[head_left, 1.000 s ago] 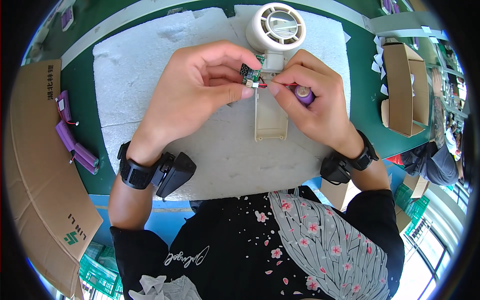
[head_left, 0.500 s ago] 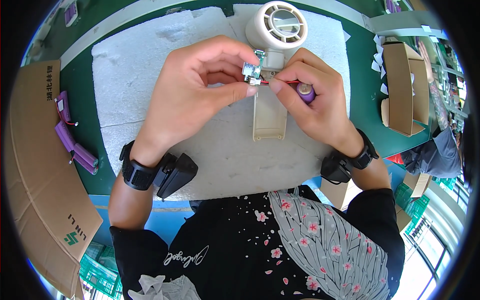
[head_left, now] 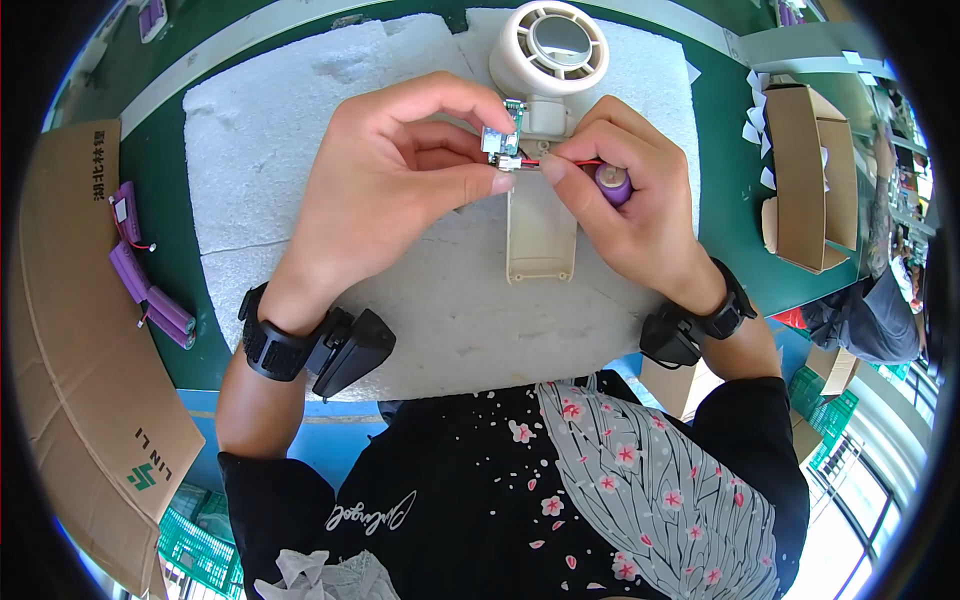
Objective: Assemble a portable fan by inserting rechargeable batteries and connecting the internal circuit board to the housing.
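Thumb and fingers of my left hand (head_left: 385, 190) pinch a small green circuit board (head_left: 502, 138) by its edges. A white plug (head_left: 508, 162) sits at the board's lower edge, by my left thumb tip. From it red and black wires lead to my right hand (head_left: 635, 185), whose thumb and forefinger pinch them. A purple cylindrical battery (head_left: 613, 184) is tucked in the curled fingers of that same hand. Behind the hands lies a cream handheld fan (head_left: 550, 50), with its opened handle shell (head_left: 541, 240) extending toward me. Whether the plug is fully seated cannot be made out.
A white foam sheet (head_left: 430, 320) covers much of the green table (head_left: 190, 362). Several purple batteries (head_left: 150, 285) lie at the left beside a large cardboard box (head_left: 90, 380). An open carton (head_left: 805, 180) stands at the right, near small white paper pieces (head_left: 755, 125).
The fan's round head has shifted and tilted slightly. The board has moved a touch to the left; both hands keep nearly the same pose and grip.
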